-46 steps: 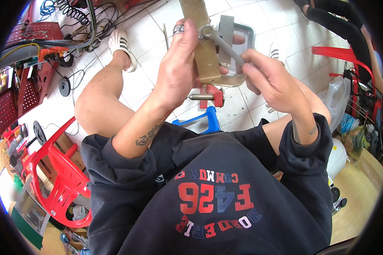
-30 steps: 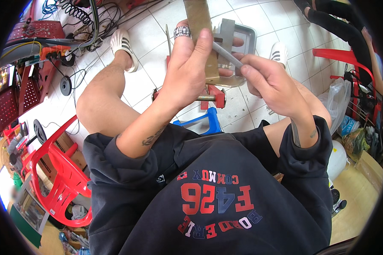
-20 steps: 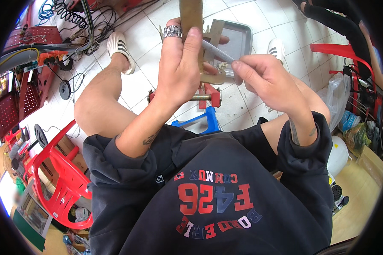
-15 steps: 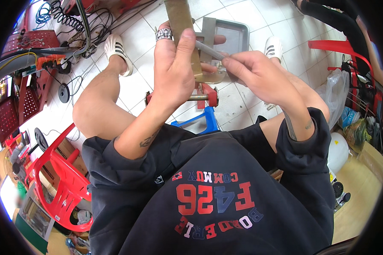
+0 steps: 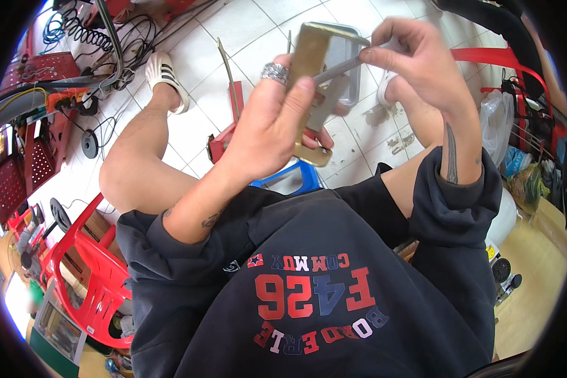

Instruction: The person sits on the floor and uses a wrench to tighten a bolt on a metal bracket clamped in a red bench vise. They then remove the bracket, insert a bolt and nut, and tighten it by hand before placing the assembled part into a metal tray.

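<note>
My left hand (image 5: 268,123), with a silver ring on it, is closed around a brass-coloured flat metal bracket (image 5: 311,53) with bent ends. Its thumb lies on the face of the bracket while other fingertips show at the far side. Between the fingertips of my right hand (image 5: 425,69) is a thin grey rod-like tool (image 5: 341,67), lying slanted against the upper part of the bracket. Its exact kind is unclear. A grey metal arm (image 5: 326,113) shows beside the bracket, partly behind it; whether they are joined I cannot tell.
Behind the bracket, a grey tray (image 5: 351,91) lies on the tiled floor (image 5: 201,94). A red clamp-like frame (image 5: 218,145) and a blue stool (image 5: 305,175) stand below my hands. Red chairs (image 5: 85,283) flank me, cables (image 5: 120,41) lie far left, and a plastic bag (image 5: 496,120) is at right.
The bracket has turned and tilted, its upper end now lower in view. My right hand has moved up and to the right with the tool, and my left hand has shifted right and slightly down.
</note>
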The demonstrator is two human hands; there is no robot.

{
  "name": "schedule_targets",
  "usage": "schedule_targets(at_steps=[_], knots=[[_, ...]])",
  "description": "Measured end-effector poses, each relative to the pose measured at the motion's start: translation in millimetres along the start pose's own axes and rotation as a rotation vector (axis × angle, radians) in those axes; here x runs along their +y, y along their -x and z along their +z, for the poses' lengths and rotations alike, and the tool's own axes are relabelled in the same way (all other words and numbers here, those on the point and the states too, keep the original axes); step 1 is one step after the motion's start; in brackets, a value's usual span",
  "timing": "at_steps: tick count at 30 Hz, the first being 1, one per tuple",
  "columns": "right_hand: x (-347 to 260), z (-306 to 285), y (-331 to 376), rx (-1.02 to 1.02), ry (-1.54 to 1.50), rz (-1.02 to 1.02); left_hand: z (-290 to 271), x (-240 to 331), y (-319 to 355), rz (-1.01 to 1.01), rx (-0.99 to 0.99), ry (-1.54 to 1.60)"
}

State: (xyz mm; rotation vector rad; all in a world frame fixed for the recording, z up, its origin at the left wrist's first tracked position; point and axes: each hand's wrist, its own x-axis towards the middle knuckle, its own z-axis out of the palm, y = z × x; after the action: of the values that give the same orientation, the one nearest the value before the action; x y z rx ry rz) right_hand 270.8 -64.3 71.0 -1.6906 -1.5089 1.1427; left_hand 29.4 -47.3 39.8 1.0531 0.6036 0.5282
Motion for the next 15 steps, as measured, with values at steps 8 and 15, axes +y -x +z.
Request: schedule_targets(at_steps=[8,15], knots=[[-10.7,-2.2,2.5,-0.077,0.126,0.059,-5.4,4.0,-8.9,-0.011,0.176,0.128],[-24.6,15.9,26.4,-0.311,-0.219,0.074,-15.6,18.5,-5.5,0.023,0.317,-0.049]])
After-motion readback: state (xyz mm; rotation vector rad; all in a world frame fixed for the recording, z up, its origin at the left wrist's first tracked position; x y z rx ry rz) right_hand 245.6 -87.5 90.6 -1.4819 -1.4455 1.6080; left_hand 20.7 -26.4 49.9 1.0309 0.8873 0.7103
